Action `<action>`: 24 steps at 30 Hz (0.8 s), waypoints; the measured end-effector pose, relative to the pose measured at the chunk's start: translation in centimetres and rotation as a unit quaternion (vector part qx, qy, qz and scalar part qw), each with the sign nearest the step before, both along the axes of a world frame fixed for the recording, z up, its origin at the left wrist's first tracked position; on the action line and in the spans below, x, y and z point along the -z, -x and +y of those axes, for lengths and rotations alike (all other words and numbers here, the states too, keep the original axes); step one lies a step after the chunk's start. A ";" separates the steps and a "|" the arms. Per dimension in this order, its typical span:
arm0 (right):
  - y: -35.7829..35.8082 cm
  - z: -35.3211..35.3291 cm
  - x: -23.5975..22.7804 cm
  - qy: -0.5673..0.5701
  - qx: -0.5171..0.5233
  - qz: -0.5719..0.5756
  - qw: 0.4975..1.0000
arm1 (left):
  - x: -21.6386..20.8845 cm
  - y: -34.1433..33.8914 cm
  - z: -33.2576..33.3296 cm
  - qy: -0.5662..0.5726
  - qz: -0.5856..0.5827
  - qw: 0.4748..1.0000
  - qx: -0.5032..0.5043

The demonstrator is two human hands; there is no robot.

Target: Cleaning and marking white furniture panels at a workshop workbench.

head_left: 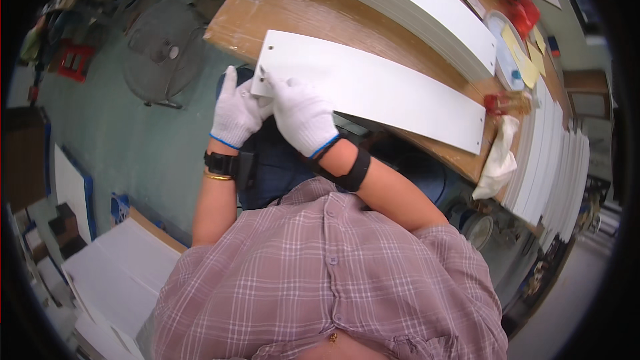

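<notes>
A long white panel (373, 87) lies slantwise near the front edge of the wooden table, with small dark holes or fittings at its corners. My left hand (237, 115), in a white knit glove, is at the panel's near left corner. One of its fingers points up and the others close on the corner edge. Over the same corner, my right hand (301, 112), gloved alike, has its fingertips pinched together beside the corner fitting. Something small and grey shows at those fingertips, too small to name.
More white panels (427, 7) are stacked farther back on the wooden table (313, 20). At the right lie a white cloth (499, 160), a brush-like thing with a red part (510, 103) and upright white boards (543, 160). A round grey stool (163, 53) and red stool (75, 60) stand left.
</notes>
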State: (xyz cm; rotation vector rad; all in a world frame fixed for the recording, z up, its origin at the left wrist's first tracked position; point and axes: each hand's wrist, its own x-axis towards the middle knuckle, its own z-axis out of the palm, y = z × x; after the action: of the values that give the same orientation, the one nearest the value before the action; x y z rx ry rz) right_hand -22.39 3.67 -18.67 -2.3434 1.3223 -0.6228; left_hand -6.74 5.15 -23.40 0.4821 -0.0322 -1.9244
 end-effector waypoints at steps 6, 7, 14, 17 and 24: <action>4.7 1.7 0.0 0.028 0.067 0.041 0.997 | -1.6 0.6 -0.3 -0.027 -0.021 0.999 -0.017; 6.7 2.2 -0.6 0.025 0.081 0.079 0.993 | -1.5 0.4 -0.3 -0.029 -0.021 0.999 -0.015; 24.2 5.7 -0.3 0.013 0.307 0.084 0.948 | -1.7 0.8 -0.8 -0.028 -0.053 0.998 -0.008; 30.3 6.1 -0.1 -0.012 0.401 0.114 0.909 | -1.6 0.5 -0.5 -0.022 -0.106 0.994 -0.007; 32.3 4.4 1.3 -0.003 0.428 0.181 0.886 | -2.3 1.3 -1.3 -0.066 -0.226 0.972 -0.010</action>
State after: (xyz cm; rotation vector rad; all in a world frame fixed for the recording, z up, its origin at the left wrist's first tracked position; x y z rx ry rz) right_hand -54.65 8.07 -19.98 -1.8240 2.5539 -0.3941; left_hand -8.00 3.89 -21.08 0.9992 -0.1927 -1.7677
